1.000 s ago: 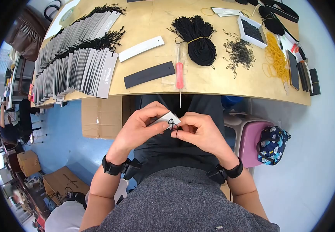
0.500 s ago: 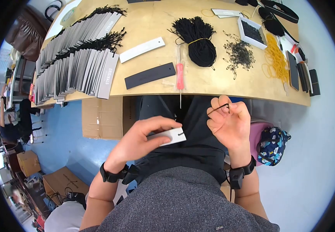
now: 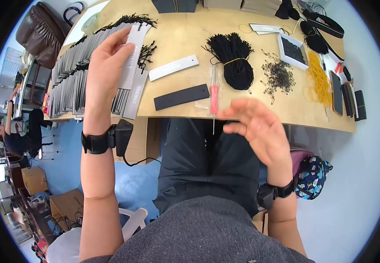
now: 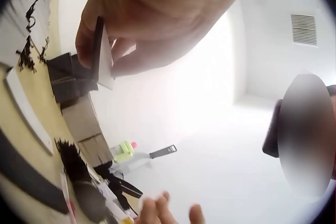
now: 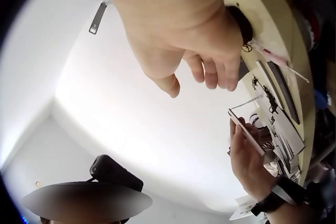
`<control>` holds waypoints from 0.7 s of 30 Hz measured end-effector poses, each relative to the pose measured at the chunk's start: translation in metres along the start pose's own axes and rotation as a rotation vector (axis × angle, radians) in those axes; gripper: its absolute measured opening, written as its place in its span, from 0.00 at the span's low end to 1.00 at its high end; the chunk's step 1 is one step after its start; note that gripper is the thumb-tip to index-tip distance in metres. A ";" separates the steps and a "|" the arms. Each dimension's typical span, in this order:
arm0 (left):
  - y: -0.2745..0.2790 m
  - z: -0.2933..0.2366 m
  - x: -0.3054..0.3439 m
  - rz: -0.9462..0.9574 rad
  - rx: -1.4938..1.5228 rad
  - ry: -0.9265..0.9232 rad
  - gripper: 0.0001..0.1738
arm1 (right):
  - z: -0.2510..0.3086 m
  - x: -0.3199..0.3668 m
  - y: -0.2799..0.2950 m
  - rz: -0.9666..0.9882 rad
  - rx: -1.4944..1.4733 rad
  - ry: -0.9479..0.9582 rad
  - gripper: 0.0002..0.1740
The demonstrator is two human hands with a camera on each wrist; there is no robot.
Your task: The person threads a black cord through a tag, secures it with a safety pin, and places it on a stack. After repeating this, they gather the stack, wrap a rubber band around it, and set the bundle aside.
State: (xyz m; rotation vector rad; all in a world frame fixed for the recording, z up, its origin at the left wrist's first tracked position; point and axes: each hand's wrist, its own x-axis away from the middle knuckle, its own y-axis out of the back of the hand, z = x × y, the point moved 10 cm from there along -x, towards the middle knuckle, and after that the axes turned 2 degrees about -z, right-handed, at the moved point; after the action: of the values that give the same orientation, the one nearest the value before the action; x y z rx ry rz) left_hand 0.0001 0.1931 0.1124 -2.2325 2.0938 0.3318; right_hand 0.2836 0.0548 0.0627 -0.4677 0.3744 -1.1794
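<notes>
My left hand (image 3: 104,72) pinches a grey hang tag (image 3: 131,65) between thumb and fingers, with a bit of black cord at its top end. The tag is raised over the rows of tags (image 3: 78,83) at the table's left, overlapping them in the head view. In the left wrist view the held tag (image 4: 104,58) appears edge-on. My right hand (image 3: 260,129) hangs in the air at the table's front edge, fingers apart and holding nothing. Nearest it lies a pink-handled tool (image 3: 214,98) with a thin metal shaft jutting past the edge.
A white tag (image 3: 173,68) and a black tag (image 3: 181,97) lie mid-table. Beyond the tool sits a banded bundle of black cords (image 3: 236,65). Rightward are loose safety pins (image 3: 277,76), a white box (image 3: 293,51) of small dark pieces, yellow rubber bands (image 3: 319,81) and a phone (image 3: 337,93).
Both hands worked at the tag's cord over the lap. The right hand then drew away with the cord and released it; the left hand carried the tag up and left over the rows.
</notes>
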 end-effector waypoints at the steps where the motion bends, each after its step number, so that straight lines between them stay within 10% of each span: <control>1: 0.007 0.003 0.001 -0.024 -0.128 0.033 0.25 | -0.001 0.006 0.002 -0.001 -0.001 0.002 0.23; 8: -0.004 0.031 0.068 -0.018 -1.052 -0.292 0.28 | -0.003 0.001 0.031 -0.239 0.668 0.018 0.11; 14: -0.014 0.020 0.086 -0.192 -1.277 -0.312 0.27 | 0.035 -0.031 0.027 -0.500 1.568 0.552 0.07; 18: -0.049 -0.025 0.107 -0.186 -1.097 -0.465 0.25 | 0.031 -0.035 0.031 -0.518 1.602 0.532 0.07; 21: -0.092 -0.008 0.115 0.190 -0.415 -0.219 0.22 | 0.032 -0.029 0.026 -0.526 1.582 0.518 0.07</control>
State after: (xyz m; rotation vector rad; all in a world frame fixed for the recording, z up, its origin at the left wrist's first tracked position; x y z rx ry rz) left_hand 0.0985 0.0859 0.0885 -2.0605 2.2813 1.0591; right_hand 0.3109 0.0948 0.0770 1.1954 -0.3380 -1.7093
